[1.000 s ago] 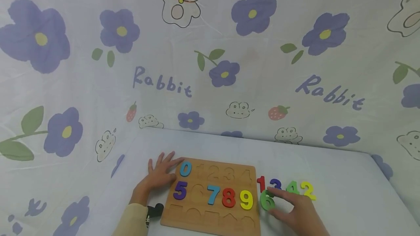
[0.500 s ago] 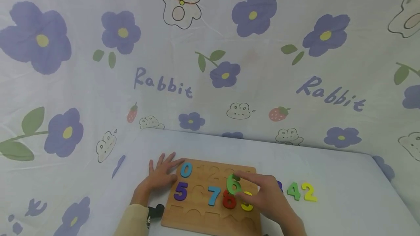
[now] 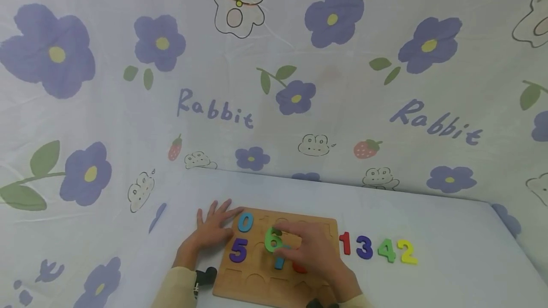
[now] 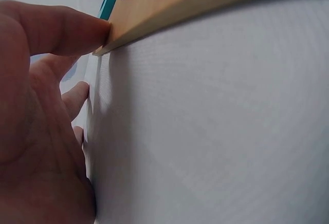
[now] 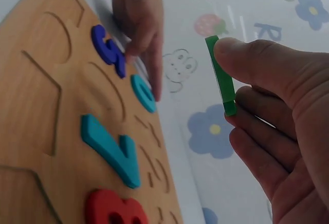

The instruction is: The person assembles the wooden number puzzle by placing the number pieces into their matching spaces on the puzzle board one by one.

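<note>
My right hand (image 3: 314, 248) pinches a green number 6 (image 3: 272, 241) between thumb and fingers, above the wooden number board (image 3: 244, 284). In the right wrist view the green 6 (image 5: 221, 75) shows edge-on, raised off the board. My left hand (image 3: 214, 229) lies spread at the board's left edge, thumb and index fingertip against it; the left wrist view shows the thumb (image 4: 77, 31) on the wooden edge. Seated in the board are a blue 0 (image 3: 246, 222), a purple 5 (image 3: 238, 250), a blue 7 (image 5: 110, 149) and a red 8 (image 5: 115, 208). The right hand hides the board's right part.
To the right of the board, a red 1 (image 3: 345, 243), a purple 3 (image 3: 364, 247), a green 4 (image 3: 387, 250) and a yellow 2 (image 3: 406, 252) lie in a row on the white table (image 3: 454, 260). A patterned cloth (image 3: 274, 61) hangs behind the table.
My right hand has carried the green 6 leftward from beside the loose numbers to over the board's middle, near the 7. The left hand has stayed at the board's edge.
</note>
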Available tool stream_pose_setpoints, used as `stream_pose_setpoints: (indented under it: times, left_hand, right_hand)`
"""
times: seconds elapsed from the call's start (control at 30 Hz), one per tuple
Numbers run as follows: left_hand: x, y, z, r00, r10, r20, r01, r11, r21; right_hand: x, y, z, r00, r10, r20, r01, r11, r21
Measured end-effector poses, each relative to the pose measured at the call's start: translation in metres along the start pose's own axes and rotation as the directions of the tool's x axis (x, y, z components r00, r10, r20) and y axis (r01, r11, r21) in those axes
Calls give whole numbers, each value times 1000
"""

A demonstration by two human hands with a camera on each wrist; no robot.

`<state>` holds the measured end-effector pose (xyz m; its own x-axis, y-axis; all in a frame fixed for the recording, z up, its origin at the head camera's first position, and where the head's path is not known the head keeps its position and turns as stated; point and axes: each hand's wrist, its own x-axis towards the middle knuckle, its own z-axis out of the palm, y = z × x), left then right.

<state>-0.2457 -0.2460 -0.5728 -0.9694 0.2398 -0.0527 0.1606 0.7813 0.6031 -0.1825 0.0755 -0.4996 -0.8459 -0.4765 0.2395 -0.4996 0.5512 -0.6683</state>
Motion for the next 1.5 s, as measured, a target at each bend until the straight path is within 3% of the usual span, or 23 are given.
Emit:
stream_pose_setpoints:
  times: [0.27, 0.57, 0.73, 0.97, 1.2, 1.33, 1.5]
  left_hand:
    - [-2, 6, -3, 1000, 8, 0, -8, 1000, 1]
    - [3, -8, 8, 999, 33, -32, -33, 999, -19]
    - [4, -9, 9, 999, 29, -39, -29, 1000, -5]
    - [3, -4, 5, 1000, -2, -16, 2, 1000, 9]
    - [0, 0, 2, 1000, 17, -26, -17, 1000, 2]
    - [1, -2, 4, 999, 19, -29, -19, 1000, 1]
    - [3, -9, 8, 999, 29, -37, -29, 1000, -8]
  right_hand:
    - [10, 6, 31, 995, 54, 85, -58, 997, 42]
    - [14, 14, 55, 983, 110, 145, -113, 994, 11]
    - [14, 14, 61, 972, 148, 181, -146, 989, -27]
    - [16, 14, 66, 975, 114, 192, -101, 992, -74]
    - [18, 15, 68, 982, 47, 182, -23, 991, -133]
    - [14, 12, 64, 983, 63, 175, -43, 992, -120]
    - [4, 11, 47, 981, 104, 162, -102, 995, -18]
